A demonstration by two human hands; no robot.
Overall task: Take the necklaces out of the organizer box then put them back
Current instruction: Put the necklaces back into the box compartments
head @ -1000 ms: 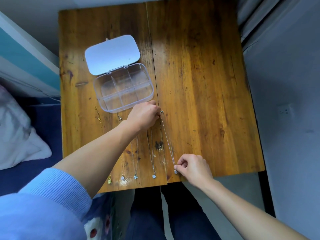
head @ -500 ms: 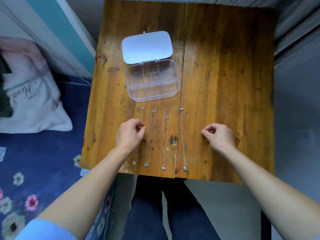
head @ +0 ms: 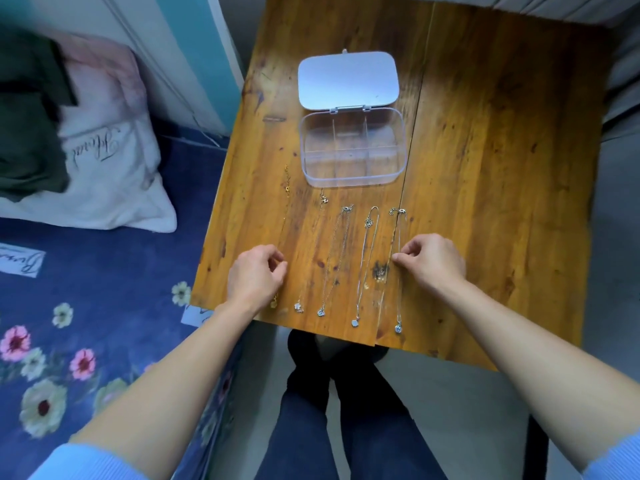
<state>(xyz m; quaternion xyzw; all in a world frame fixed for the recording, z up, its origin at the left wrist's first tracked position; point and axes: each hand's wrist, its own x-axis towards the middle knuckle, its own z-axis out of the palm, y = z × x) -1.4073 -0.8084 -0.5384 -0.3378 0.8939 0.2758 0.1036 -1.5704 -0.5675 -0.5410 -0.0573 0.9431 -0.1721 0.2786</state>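
A clear organizer box (head: 351, 174) stands on the wooden table (head: 491, 161) with its white lid (head: 348, 79) folded open behind it; its compartments hold nothing. Several necklaces lie in a row in front of it, pendants toward the near edge. My left hand (head: 254, 277) is curled over the chain of the gold necklace (head: 286, 183) at the left end, fingertips pinching it. My right hand (head: 431, 259) pinches the chain of the rightmost silver necklace (head: 398, 328) between thumb and forefinger. Between them lie silver necklaces (head: 341, 237), untouched.
A bed with a dark blue floral cover (head: 86, 306) and a white pillow (head: 114, 174) lies left of the table. My legs in dark trousers (head: 332, 410) are under the near table edge. Grey fabric (head: 623, 81) borders the table's right side.
My right hand has moved left onto the rightmost necklace's chain. My left hand has shifted slightly left onto the gold chain. The camera view has also shifted right.
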